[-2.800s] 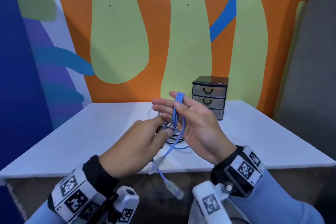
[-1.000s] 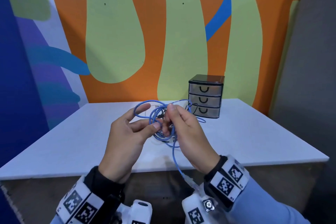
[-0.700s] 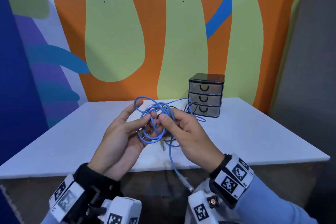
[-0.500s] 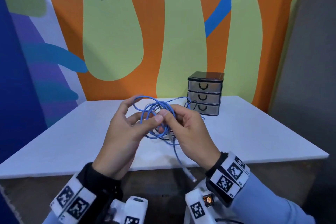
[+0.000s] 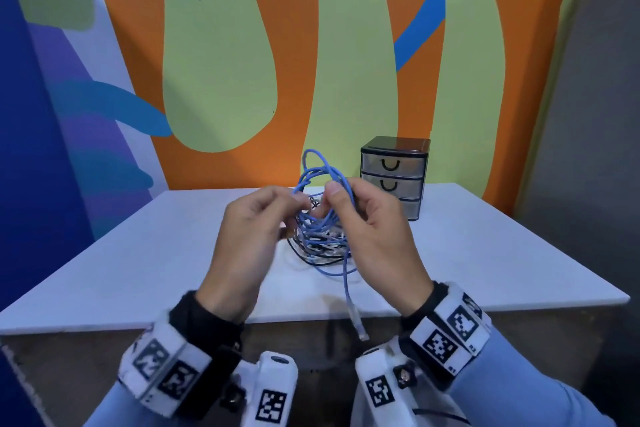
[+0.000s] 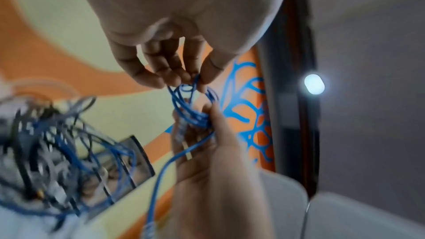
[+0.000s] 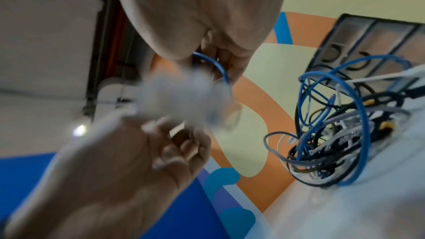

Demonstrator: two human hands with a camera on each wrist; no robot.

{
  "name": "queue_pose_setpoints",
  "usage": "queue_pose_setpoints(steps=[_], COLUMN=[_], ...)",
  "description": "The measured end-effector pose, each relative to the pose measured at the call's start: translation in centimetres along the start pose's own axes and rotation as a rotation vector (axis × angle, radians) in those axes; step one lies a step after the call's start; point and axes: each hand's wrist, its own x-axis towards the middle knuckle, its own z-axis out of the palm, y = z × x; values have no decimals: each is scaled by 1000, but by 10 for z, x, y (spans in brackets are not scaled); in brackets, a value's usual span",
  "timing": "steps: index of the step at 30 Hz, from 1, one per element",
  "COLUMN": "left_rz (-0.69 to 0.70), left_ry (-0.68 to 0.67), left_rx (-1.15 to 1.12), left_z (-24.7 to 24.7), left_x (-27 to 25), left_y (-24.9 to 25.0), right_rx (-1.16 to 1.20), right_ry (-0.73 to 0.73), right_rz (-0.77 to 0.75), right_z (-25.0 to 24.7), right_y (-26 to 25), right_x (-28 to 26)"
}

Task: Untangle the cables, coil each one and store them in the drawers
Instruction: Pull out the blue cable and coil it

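Observation:
I hold a blue cable [image 5: 317, 172] in several loose loops above the table, between both hands. My left hand [image 5: 294, 201] pinches one strand between thumb and fingertips [image 6: 184, 79]. My right hand [image 5: 337, 192] grips the gathered loops [image 6: 195, 117] between thumb and fingers. The cable's free end with its clear plug [image 5: 357, 324] hangs down past the table's front edge. A tangle of black, white, grey and blue cables [image 5: 320, 246] lies on the table just behind my hands, also seen in the right wrist view [image 7: 333, 139].
A small black-framed unit with three translucent drawers [image 5: 394, 173], all closed, stands at the back right of the white table [image 5: 138, 263]. A painted wall rises right behind it. A grey wall closes off the right side.
The loops have risen and spread wider between my hands. My left fingers have curled into a pinch on one strand. The plug end now hangs straighter below the table edge.

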Motion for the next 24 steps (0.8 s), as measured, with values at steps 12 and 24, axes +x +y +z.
queue_pose_setpoints(steps=[12, 24], left_rz=[13, -139], left_ry=[42, -13], left_rx=[314, -145], left_z=[-52, -25], left_x=[7, -29], left_y=[-23, -12], right_rx=[377, 412], right_ry=[-28, -102], right_rz=[272, 253], right_z=[-30, 3], right_y=[-2, -24], right_x=[3, -25])
